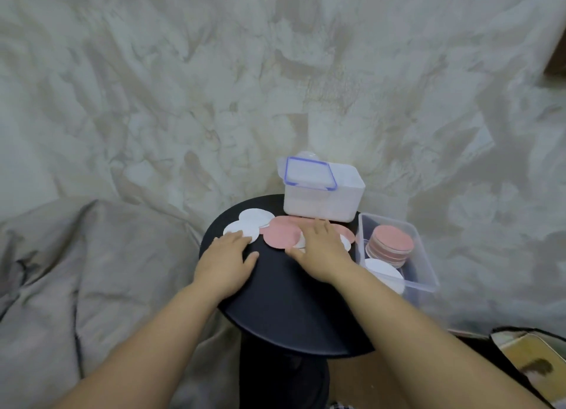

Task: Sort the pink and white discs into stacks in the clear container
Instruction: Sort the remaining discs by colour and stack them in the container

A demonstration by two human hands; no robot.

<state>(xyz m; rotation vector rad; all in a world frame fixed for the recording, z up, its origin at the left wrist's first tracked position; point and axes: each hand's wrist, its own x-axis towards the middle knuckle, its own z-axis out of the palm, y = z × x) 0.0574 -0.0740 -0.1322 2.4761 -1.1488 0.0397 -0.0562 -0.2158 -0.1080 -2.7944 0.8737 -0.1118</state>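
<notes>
Crumpled pale cloth point(153, 102) is hanging behind a round black worktop point(284, 301). Loose white discs point(255, 220) are lying at its 11 o'clock and loose pink discs point(281, 235) toward 12, overlapping. The left hand point(228, 257) is resting flat at 9 o'clock, its fingers point(237, 235) straight, gripping nothing, the tips touching a white disc. The right hand point(321, 249) is lying flat on the pink discs, fingers spread, holding nothing. A clear container point(426, 255) is sitting at 3 o'clock, holding a pink stack point(392, 243) and, nearer the person, a white stack point(382, 270). A lidded box point(324, 200) is standing at 12 o'clock.
</notes>
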